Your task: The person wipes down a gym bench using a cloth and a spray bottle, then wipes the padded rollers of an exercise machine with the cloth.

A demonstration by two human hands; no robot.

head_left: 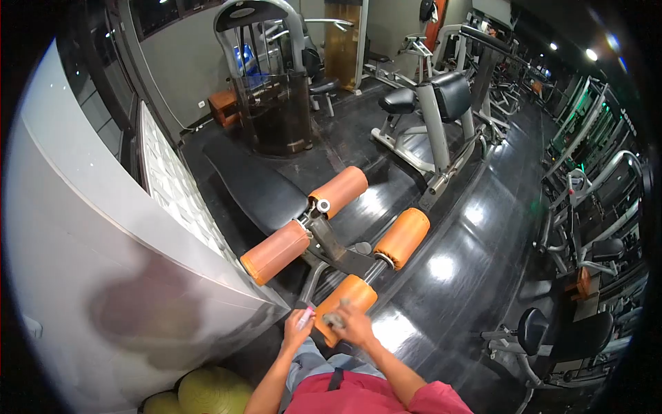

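My left hand point(295, 332) is closed around a small pink-and-white object, perhaps a tube or bottle point(305, 318). Close beside it, my right hand point(354, 324) grips a greyish cloth point(334, 320) over the nearest orange foam roller pad point(356, 293). Whether the cloth presses on the pad is hard to tell. A second orange roller pad point(403, 238) sits farther along the same bar. Two redder roller pads, one on the left point(276, 252) and one farther back point(340, 190), flank the end of a black padded bench point(258, 186).
A curved white wall point(83, 228) rises close on my left, with yellow-green exercise balls point(215, 392) at its foot. Behind the bench stands a weight-stack machine point(272, 114). A black-seated machine point(441, 103) is ahead, and more equipment point(552, 338) lines the right of the shiny black floor point(448, 290).
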